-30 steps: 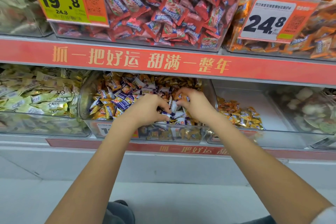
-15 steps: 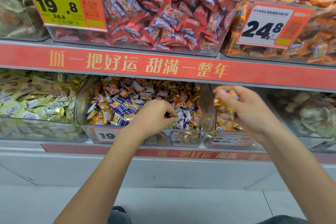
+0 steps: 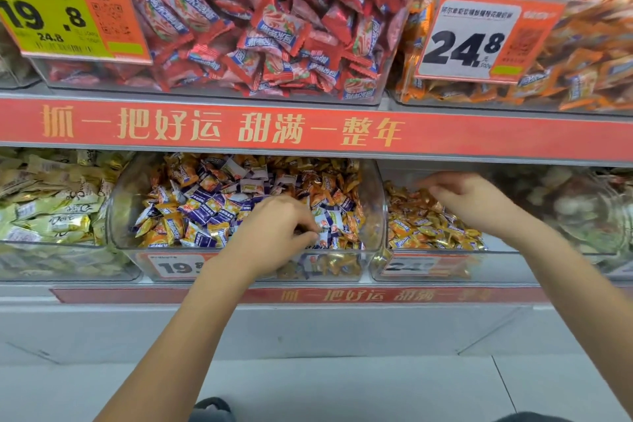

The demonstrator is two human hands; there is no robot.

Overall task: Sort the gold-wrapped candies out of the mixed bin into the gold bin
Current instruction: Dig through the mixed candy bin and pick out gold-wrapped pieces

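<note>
Gold-wrapped candies (image 3: 424,223) lie beneath relaxed right hand (image 3: 469,202); left hand (image 3: 274,233) pinches mixed candy

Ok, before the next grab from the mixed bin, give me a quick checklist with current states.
1. Right hand over gold bin: ok.
2. Right hand emptied: cannot tell, fingers blurred.
3. Left hand in mixed bin: ok.
4. Left hand pinching a gold candy: cannot tell, fingertips hide it.
5. Gold candies left in mixed bin: not ok, many remain among purple ones.
6. Gold bin has room: ok.
</note>
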